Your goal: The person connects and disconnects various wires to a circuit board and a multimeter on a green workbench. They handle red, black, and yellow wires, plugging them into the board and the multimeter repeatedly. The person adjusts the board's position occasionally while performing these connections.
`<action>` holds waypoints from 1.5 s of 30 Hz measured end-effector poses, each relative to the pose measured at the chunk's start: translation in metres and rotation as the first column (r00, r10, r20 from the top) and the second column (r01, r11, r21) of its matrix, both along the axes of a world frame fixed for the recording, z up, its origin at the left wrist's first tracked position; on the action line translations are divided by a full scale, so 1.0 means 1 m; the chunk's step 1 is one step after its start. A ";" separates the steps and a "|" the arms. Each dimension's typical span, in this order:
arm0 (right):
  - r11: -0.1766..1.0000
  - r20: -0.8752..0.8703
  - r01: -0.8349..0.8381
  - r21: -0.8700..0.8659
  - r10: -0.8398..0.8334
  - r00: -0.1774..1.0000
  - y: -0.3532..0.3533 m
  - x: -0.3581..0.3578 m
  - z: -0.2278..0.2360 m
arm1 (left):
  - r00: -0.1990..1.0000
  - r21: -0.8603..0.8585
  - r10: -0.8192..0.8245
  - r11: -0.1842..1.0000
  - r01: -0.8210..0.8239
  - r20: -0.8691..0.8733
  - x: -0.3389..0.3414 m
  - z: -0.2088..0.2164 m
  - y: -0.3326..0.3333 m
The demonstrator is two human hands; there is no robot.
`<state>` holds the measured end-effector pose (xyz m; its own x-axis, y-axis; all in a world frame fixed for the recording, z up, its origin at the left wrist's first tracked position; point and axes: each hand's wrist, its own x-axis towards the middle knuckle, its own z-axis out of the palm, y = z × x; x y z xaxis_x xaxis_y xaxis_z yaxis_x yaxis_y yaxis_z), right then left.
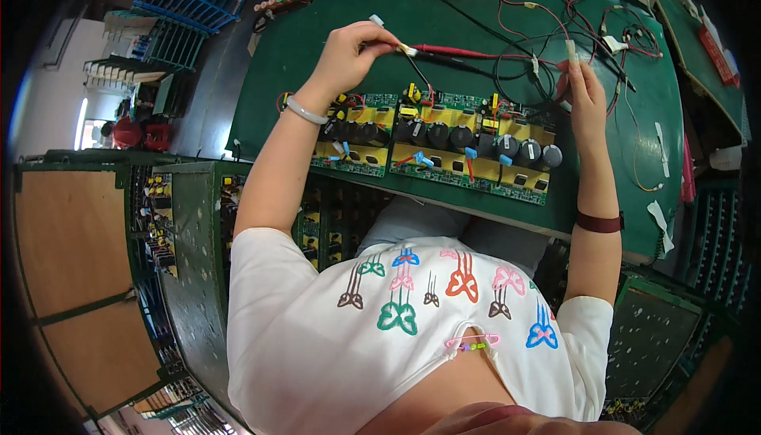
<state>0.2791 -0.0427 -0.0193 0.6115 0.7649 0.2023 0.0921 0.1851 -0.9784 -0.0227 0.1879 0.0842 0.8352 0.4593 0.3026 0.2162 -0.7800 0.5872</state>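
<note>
Left grip [350, 56] pinched white connector [407, 50] (light, stiff, I judged; best taken by its sides); right grip [585, 95] held pale strip [571, 49].

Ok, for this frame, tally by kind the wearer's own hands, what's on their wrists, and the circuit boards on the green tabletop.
Hands: 2 (left hand, right hand)
Pale bangle: 1
Dark red wristband: 1
Circuit boards: 2 (left board, right board)
Total: 6
</note>
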 end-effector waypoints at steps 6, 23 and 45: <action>0.999 0.030 0.037 -0.001 -0.037 0.999 -0.003 -0.005 0.004 | 0.942 0.100 -0.325 0.938 0.332 -0.082 0.032 -0.003 -0.070; 0.999 0.023 0.031 -0.010 -0.031 0.999 -0.005 -0.007 0.009 | 0.844 0.380 -0.336 0.779 0.499 -0.419 0.073 -0.017 -0.088; 0.918 0.431 0.305 -0.253 -0.175 0.885 -0.024 0.012 0.051 | 0.945 0.321 -0.316 0.890 0.324 -0.079 0.042 -0.002 -0.101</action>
<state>0.2907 -0.0668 0.0318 0.7036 0.6670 0.2449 0.4813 -0.1939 -0.8548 0.0192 0.0866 0.0821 0.9290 0.0452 0.3672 -0.0670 -0.9555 0.2873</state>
